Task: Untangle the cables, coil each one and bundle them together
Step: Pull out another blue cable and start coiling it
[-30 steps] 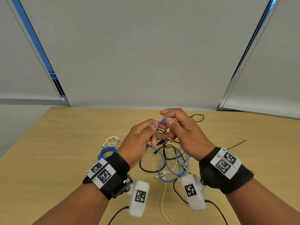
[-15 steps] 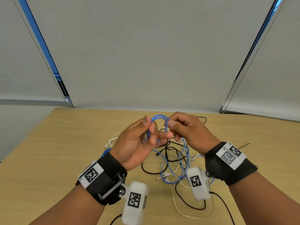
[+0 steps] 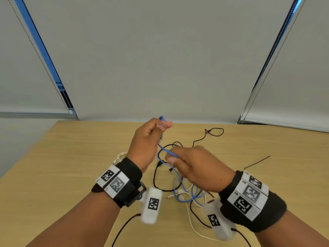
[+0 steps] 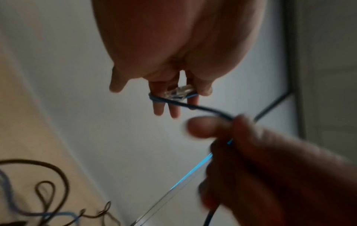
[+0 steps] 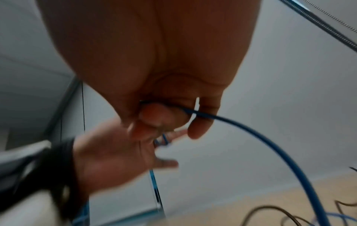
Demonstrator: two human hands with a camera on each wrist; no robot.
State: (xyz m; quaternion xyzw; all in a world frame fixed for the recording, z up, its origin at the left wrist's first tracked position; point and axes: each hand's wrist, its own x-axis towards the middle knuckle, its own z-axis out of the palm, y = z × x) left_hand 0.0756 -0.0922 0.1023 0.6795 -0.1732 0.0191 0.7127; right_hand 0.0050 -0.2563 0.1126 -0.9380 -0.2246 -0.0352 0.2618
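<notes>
Pale blinds hang behind a wooden table (image 3: 58,175), and the tangle (image 3: 181,191) of black, white and blue cables lying on it is the landmark here. Half a second ago both hands met close together above the tangle with a small blue loop between them; now they have drawn apart. The left hand (image 3: 146,145) has risen up and away from the tangle, fingers curled round the blue cable (image 3: 166,150), whose clear plug and a couple of turns show against its fingers (image 4: 174,107) in the left wrist view. The right hand (image 3: 199,168) has dropped just above the tangle, thumb and fingers pinched on the same cable further along, the slack trailing down into the heap. That looks like one more turn being wound onto the left hand, so coiling of this cable is under way while much of it remains in the tangle. Left of the tangle, a small white coil (image 3: 121,155) lies partly hidden by the left wrist.
</notes>
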